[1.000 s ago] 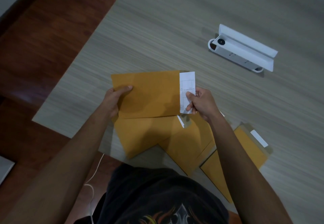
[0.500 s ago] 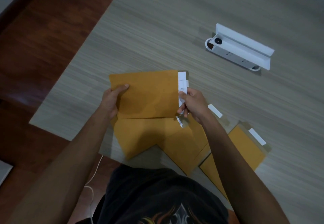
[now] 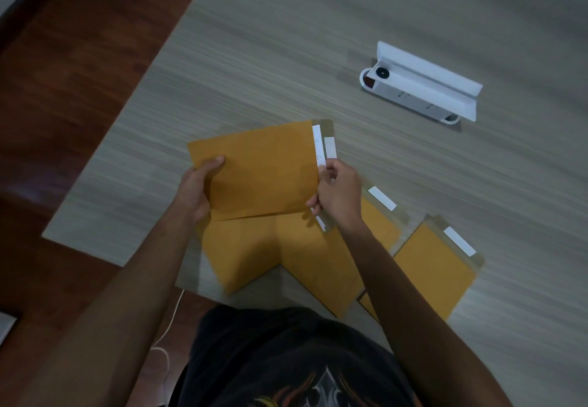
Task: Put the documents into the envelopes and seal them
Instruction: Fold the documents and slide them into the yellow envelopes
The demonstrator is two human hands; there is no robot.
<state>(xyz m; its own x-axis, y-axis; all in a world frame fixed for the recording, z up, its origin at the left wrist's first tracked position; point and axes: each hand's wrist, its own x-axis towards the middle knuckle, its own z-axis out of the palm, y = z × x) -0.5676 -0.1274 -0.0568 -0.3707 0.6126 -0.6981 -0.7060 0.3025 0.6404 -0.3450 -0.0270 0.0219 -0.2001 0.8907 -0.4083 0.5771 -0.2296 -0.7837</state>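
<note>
Holding one brown envelope (image 3: 257, 171) above table (image 3: 286, 40), doc (image 3: 319, 145) nearly all inside, thin white strip showing at open end.

L hand (image 3: 195, 190) grips envelope's closed end, thumb on top; R hand (image 3: 339, 193) pinches doc edge at the mouth. Envelopes counted: 1 held, approx 4 more lying overlapped under/near the arms, 2 w/ white seal strips visible; arms hide part of pile. White box (image 3: 420, 83), lid open, sits well apart at far R. Grey wood-grain top, dark red-brown floor (image 3: 63, 72) on L.
</note>
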